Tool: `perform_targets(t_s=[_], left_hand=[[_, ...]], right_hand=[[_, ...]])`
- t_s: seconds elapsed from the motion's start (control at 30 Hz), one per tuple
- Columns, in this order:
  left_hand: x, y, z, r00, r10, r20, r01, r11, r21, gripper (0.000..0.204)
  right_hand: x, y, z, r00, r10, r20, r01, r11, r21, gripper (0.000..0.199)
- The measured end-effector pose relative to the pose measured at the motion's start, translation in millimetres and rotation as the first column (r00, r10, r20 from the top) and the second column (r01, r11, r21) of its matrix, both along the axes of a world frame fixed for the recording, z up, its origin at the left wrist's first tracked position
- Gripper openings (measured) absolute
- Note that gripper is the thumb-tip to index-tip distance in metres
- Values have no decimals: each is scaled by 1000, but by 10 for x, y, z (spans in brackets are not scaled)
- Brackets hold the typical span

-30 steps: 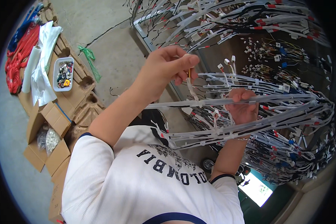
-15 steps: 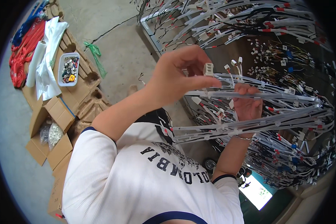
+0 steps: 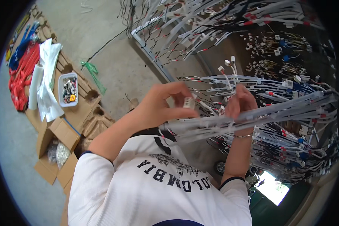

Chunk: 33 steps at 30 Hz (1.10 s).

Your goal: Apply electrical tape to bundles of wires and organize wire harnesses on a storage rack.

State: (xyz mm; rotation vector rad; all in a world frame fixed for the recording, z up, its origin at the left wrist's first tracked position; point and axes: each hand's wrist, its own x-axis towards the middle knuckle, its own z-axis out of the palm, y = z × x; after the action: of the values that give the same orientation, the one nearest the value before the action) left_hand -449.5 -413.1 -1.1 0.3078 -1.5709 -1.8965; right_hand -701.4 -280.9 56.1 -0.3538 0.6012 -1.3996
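Observation:
My left hand [image 3: 165,103] pinches a small white plug connector [image 3: 188,102] between thumb and fingers, its slotted face showing. Whether wires run from it is hidden by the hand. Close by, my right hand [image 3: 242,102] has its fingers curled down onto a long wire harness [image 3: 211,126] of black wires in clear sleeving. The harness stretches across in front of my right wrist and is blurred by motion; the exact grip is partly hidden. Beyond that hand, white connectors [image 3: 226,63] stick up on short wires.
More harnesses [image 3: 286,139] pile up at right, with others [image 3: 229,22] at the far right along a metal frame [image 3: 148,52]. At left are a tub of small parts [image 3: 68,89], white plastic film [image 3: 49,83], red bundles [image 3: 22,83] and a cardboard box [image 3: 66,135] holding bags.
My left hand has moved left and down with the connector. The harness has swung lower across my right hand, whose fingers now bend downward. The whole view has shifted slightly.

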Motion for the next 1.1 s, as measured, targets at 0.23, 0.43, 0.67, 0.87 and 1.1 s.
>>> perform_targets(t_s=[0.23,0.43,0.67,0.87,1.1], left_hand=[[-330,-238,-625,840,-537,-80,492,690,530,36],[-1558,79,-930,914,-406,28,373,865,336,22],[-2308,262,-659,997,50,55,-52,998,34,23],[-2368,650,-672,987,146,64,-137,982,-130,30],[-2638,456,-257,964,167,-209,-202,966,-159,30]], right_hand=[[-127,151,164,784,599,162,-616,782,90,66],[37,-93,362,681,725,101,-724,645,244,80],[-68,143,204,850,526,-31,-526,850,-33,92],[-99,66,135,911,51,-408,-191,932,-309,139],[-66,31,316,781,-209,-589,74,967,-245,145]])
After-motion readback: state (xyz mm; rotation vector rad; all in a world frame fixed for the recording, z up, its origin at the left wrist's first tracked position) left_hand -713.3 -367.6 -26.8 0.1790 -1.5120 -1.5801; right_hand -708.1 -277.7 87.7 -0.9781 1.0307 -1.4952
